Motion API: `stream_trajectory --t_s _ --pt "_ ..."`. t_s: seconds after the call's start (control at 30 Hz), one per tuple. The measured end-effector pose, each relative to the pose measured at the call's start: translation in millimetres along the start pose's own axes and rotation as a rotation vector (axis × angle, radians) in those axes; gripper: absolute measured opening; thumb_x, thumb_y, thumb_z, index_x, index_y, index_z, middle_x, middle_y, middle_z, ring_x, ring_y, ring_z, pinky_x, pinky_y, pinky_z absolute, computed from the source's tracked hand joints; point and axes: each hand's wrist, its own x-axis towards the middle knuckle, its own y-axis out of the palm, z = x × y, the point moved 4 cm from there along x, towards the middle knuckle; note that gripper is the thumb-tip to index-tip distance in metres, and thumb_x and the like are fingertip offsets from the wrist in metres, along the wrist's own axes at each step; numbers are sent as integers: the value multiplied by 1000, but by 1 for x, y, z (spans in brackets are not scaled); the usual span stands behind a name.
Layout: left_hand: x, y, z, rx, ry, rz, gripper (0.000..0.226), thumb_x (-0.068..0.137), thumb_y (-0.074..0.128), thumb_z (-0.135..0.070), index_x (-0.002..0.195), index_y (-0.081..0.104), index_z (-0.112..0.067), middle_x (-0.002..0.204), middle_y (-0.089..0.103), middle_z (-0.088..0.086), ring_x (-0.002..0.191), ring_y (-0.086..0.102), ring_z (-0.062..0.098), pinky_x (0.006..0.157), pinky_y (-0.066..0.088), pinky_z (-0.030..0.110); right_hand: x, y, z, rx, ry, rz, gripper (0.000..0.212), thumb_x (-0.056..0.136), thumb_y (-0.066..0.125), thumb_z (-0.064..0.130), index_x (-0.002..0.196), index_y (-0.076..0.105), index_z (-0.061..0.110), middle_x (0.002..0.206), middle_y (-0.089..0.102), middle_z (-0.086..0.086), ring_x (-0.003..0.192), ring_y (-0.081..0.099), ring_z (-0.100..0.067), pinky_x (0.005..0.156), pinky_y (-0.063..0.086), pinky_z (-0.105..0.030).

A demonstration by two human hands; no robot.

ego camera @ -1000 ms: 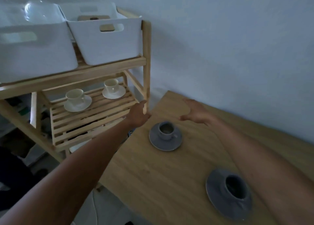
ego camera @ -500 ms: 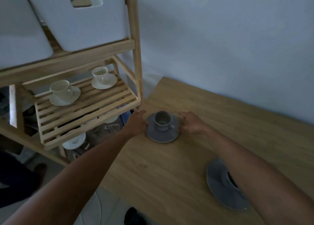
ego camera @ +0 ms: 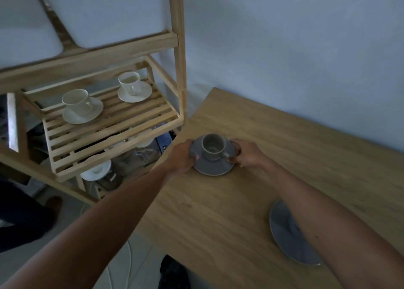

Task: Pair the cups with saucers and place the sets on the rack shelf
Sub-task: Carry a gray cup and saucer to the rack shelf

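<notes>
A grey cup point(ego camera: 213, 146) stands on a grey saucer point(ego camera: 211, 166) near the left corner of the wooden table point(ego camera: 251, 190). My left hand point(ego camera: 181, 155) grips the saucer's left rim and my right hand point(ego camera: 246, 152) grips its right rim. A second grey saucer point(ego camera: 288, 236) lies near the table's front right, and my right forearm hides what stands on it. Two cream cup-and-saucer sets point(ego camera: 82, 106) point(ego camera: 133, 87) sit on the slatted shelf point(ego camera: 109, 122) of the wooden rack.
Two white bins point(ego camera: 98, 15) fill the rack's top shelf. Below the slatted shelf lie white dishes point(ego camera: 96, 171) and glass items. The rack's upright post point(ego camera: 180, 54) stands right by the table corner. A white wall runs behind the table.
Both hands have closed in from above the table onto the grey saucer's rims. The view has tilted down and moved closer.
</notes>
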Motion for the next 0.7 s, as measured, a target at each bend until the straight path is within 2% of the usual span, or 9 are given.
stream_trajectory --t_s 0.03,0.1,0.2,0.3,0.4,0.5,0.63,0.7 --pt "0 -1 0 -14 -5 -1 58 88 63 -28 139 41 -12 131 59 12 121 54 28 90 42 32 1 1 0 5 6 3 69 72 85 23 134 55 22 123 64 -1 103 63 -17 77 53 -29" --pt "0 -5 1 -60 -19 -9 58 87 65 -28 138 42 -13 131 59 12 121 54 28 95 45 37 2 1 1 32 24 14 77 74 84 21 141 48 20 126 61 -2 99 63 -18 64 57 -25" --pt "-1 -12 1 -148 -30 -20 56 86 66 -25 137 44 -15 129 60 11 119 56 27 96 48 43 7 1 4 89 45 31 86 76 82 18 149 37 17 127 59 -10 84 64 -16 47 52 -17" --pt "1 -22 6 -220 -48 -29 53 87 66 -19 135 47 -15 126 62 11 117 58 26 92 49 36 13 2 13 103 45 32 85 79 80 16 150 34 15 113 61 -10 68 62 -9 46 51 -16" --pt "2 -37 12 -265 -50 -30 55 87 67 -19 138 46 -14 131 60 10 122 55 24 100 47 37 23 5 30 113 28 29 83 80 80 17 150 35 14 105 61 -6 63 63 -10 48 52 -19" --pt "2 -58 23 -243 -66 -157 50 83 67 -12 132 53 -15 122 64 9 115 58 23 85 42 24 37 8 54 88 -30 31 80 80 80 22 148 39 14 108 67 -10 58 64 -10 49 51 -20" --pt "7 -90 50 -158 -121 -165 48 86 63 -15 133 53 -19 114 65 7 97 58 16 78 40 27 63 20 89 80 -92 45 81 78 81 23 148 40 17 103 66 -2 62 67 -13 52 54 -23" --pt "10 -108 66 -114 -124 -172 46 86 64 -17 131 54 -20 109 65 5 98 59 19 78 40 28 78 29 108 74 -132 58 78 78 81 23 146 42 20 102 65 0 67 67 -13 54 55 -25"
